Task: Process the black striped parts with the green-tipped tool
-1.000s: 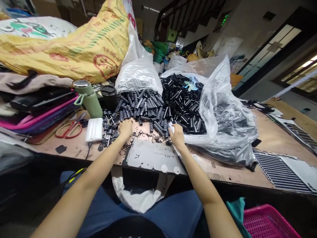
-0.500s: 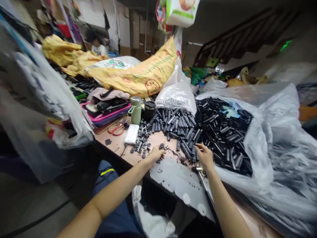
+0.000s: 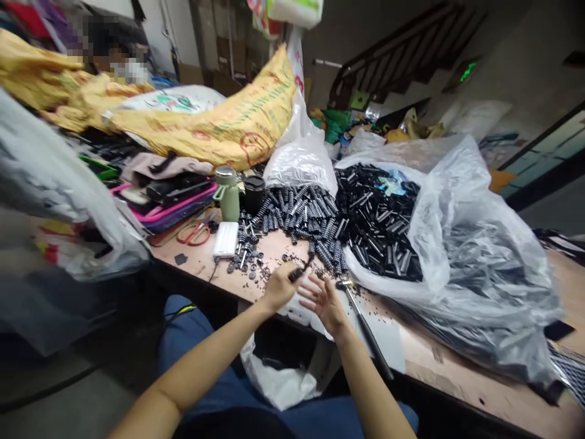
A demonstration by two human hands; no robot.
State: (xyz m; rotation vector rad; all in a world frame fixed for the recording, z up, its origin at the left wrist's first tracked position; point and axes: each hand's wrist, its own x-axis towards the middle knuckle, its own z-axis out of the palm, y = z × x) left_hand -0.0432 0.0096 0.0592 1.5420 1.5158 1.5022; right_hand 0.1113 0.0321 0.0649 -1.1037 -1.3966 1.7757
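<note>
My left hand (image 3: 280, 288) is closed round a black ribbed tube (image 3: 296, 275), held above the table's front edge. A thin black part (image 3: 309, 261) sticks out beyond the tube; whether the two are joined I cannot tell. Close beside it my right hand (image 3: 323, 301) is open, fingers spread and palm turned toward the left hand. Just right of that hand lies a hammer (image 3: 366, 329), its head on the table and its dark handle toward me. Tiny dark bits (image 3: 292, 249) are scattered around the hands. Behind them is a heap of black ribbed tubes (image 3: 299, 210).
A clear plastic bag (image 3: 439, 213) on the right spills smooth black pieces (image 3: 379, 225). Leftward stand a green flask (image 3: 227, 198), a dark cup (image 3: 253, 192), a white box-shaped device (image 3: 225, 239) and red scissors (image 3: 194, 233). Yellow sacks (image 3: 205, 131) lie behind; a person sits beyond them.
My right hand has left the edge of the tube heap and come over beside my left hand, its fingers now spread. The left hand still holds a ribbed tube. The view has swung rightward.
</note>
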